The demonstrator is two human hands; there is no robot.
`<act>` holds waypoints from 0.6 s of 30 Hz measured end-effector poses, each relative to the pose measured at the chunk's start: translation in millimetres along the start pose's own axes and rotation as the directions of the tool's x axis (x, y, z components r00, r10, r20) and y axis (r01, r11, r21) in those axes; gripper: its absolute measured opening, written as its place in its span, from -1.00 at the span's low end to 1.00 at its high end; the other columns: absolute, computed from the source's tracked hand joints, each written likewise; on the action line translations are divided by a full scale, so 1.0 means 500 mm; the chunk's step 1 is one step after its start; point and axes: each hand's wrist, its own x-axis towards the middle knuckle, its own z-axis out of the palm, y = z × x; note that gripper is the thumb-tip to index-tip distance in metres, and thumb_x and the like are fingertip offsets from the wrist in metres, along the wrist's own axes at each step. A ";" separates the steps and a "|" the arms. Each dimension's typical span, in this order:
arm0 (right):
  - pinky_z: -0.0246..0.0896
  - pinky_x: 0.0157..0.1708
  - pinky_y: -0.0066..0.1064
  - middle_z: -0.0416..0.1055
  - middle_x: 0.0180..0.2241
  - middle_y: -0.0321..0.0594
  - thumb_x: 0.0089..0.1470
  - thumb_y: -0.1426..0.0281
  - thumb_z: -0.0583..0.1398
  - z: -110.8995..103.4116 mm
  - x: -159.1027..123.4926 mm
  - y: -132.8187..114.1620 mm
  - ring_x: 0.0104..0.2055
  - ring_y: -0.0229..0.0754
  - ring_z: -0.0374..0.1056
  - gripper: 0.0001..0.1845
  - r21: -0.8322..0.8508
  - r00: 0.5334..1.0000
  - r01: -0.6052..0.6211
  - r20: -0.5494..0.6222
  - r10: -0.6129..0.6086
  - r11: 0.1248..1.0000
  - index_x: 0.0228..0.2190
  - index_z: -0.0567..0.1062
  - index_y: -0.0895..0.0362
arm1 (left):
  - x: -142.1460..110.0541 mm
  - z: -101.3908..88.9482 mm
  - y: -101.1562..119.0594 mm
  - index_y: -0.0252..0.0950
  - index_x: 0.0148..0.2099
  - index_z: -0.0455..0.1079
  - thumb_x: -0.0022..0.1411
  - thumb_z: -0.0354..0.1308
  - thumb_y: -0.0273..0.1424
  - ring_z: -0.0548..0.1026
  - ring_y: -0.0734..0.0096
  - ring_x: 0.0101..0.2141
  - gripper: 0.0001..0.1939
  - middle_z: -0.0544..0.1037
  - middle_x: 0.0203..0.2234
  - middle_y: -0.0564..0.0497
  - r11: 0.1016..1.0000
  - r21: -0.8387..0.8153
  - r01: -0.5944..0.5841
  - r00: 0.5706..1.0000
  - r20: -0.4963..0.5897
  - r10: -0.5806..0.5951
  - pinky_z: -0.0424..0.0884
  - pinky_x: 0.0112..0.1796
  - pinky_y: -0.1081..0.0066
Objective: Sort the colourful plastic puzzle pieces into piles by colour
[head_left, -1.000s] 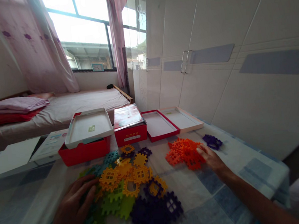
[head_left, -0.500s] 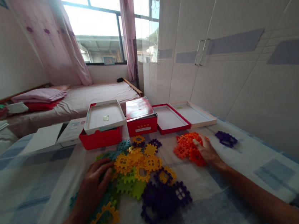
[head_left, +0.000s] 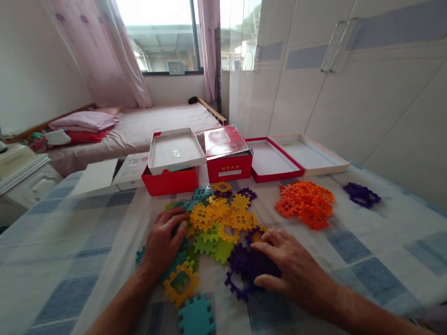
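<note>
My right hand (head_left: 290, 266) reaches over the purple toothed tiles (head_left: 240, 259), thumb and fingers apart, touching or just above them. My left hand (head_left: 166, 242) lies on the left edge of the mixed pile with its fingers stretched out. Within that pile are yellow tiles (head_left: 218, 209) and green tiles (head_left: 219, 249), with a blue-green square tile (head_left: 196, 321) and a yellow frame tile (head_left: 181, 283) in front. An orange heap of tiles (head_left: 305, 204) sits to the right, apart from both hands. Beyond it lie more purple tiles (head_left: 361, 195).
Along the table's back stand a red box (head_left: 171, 182) with a white lid (head_left: 176, 150) on it, a second red box (head_left: 229, 168), a red-rimmed tray (head_left: 274, 157) and a pale tray (head_left: 313, 154). A checked cloth (head_left: 95, 246) covers the table. White wardrobe doors (head_left: 380, 96) rise on the right.
My right hand has let go of the orange tiles and moved left and nearer to the purple ones. My left hand stays on the pile. The camera view has turned left and tilted down.
</note>
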 end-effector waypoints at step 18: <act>0.05 -0.09 -0.20 0.35 -0.19 -0.12 0.03 0.35 0.20 0.015 0.059 -0.054 -0.11 -0.06 0.20 -0.82 -0.105 0.996 0.035 0.089 -0.025 0.994 -0.31 0.36 0.17 | 0.000 0.006 -0.005 -0.30 -0.18 0.46 0.25 -0.03 -0.31 0.37 0.26 -0.06 -0.73 0.44 -0.13 -0.08 1.000 0.001 -0.007 1.000 -0.020 0.007 0.28 0.00 0.21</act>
